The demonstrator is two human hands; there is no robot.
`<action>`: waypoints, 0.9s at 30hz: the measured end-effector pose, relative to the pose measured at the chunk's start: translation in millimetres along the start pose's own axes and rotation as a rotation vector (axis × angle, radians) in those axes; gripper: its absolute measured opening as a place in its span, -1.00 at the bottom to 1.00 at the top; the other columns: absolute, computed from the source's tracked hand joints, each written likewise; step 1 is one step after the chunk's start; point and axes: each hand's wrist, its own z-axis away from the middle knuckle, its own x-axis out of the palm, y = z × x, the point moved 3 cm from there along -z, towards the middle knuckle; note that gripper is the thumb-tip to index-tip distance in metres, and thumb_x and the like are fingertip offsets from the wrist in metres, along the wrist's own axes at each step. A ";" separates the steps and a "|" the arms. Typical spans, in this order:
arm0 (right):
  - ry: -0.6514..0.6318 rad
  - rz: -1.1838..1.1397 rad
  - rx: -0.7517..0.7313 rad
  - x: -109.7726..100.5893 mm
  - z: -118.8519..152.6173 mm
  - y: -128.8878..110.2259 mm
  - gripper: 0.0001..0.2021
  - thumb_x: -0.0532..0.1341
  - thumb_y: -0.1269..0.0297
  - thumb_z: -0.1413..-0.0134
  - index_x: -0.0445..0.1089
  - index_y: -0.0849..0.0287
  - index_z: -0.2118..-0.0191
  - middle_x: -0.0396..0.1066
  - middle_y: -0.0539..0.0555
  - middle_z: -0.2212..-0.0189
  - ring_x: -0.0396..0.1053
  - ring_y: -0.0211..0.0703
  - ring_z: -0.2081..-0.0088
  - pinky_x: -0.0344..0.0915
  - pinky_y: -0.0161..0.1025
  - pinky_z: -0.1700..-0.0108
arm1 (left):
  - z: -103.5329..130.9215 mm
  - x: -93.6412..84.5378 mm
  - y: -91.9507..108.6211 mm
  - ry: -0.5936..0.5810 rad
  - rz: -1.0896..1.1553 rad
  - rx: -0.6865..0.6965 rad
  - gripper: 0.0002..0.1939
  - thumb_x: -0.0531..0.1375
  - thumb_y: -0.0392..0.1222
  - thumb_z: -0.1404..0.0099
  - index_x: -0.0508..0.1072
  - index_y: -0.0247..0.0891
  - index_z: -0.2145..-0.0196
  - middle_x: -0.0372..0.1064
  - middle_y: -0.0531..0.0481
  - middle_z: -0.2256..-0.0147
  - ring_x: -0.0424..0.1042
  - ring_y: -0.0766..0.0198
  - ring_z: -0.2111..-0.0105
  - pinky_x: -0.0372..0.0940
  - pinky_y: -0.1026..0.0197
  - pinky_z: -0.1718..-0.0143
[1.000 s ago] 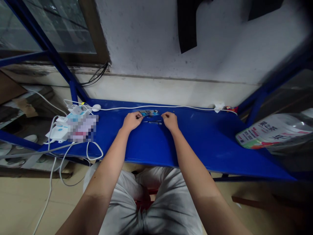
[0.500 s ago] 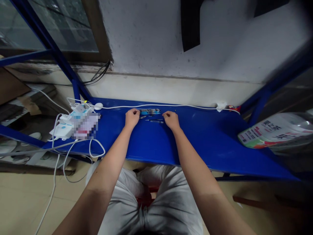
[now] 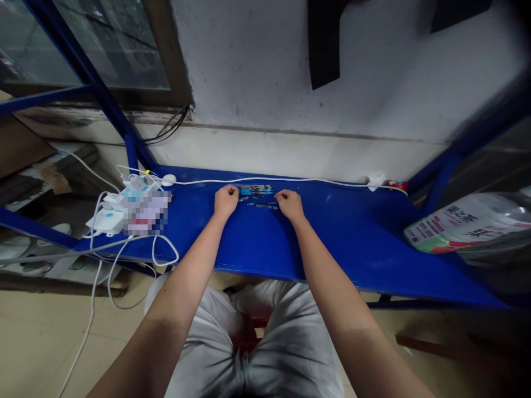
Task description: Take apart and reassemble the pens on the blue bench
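Several slim pens (image 3: 258, 189), blue, black and clear, lie side by side on the blue table (image 3: 265, 243). At their left ends is my left hand (image 3: 226, 200), its fingers curled together; what they hold, if anything, is too small to make out. My right hand (image 3: 290, 203) is just right of the row, thumb and fingertips pinched, and the contents of that pinch are hidden. Between the hands, nearer me, lie a dark pen part (image 3: 265, 206) reaching toward my right fingertips and a small metallic piece (image 3: 244, 199) beside my left fingers.
White power strips and chargers (image 3: 110, 218) with tangled cables crowd the table's left end. A white cord (image 3: 257, 179) runs along the back below the wall. On the right lies a large labelled bottle (image 3: 460, 224). Blue frame posts (image 3: 130, 152) rise at both sides.
Very little differs. Both hands keep their closed poses beside the pens, and the whole view has shifted slightly.
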 end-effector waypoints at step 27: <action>-0.142 0.290 -0.349 26.2 -3.2 -36.2 -0.76 0.22 0.40 -0.28 0.67 0.10 0.12 0.48 0.18 0.24 0.35 0.00 0.14 0.22 -0.05 -0.12 | 19.2 36.1 43.8 -0.217 -0.307 0.445 -0.78 0.22 -0.28 -0.36 0.69 -0.12 0.21 0.48 -0.20 0.16 0.32 -0.14 -0.01 0.21 -0.15 -0.07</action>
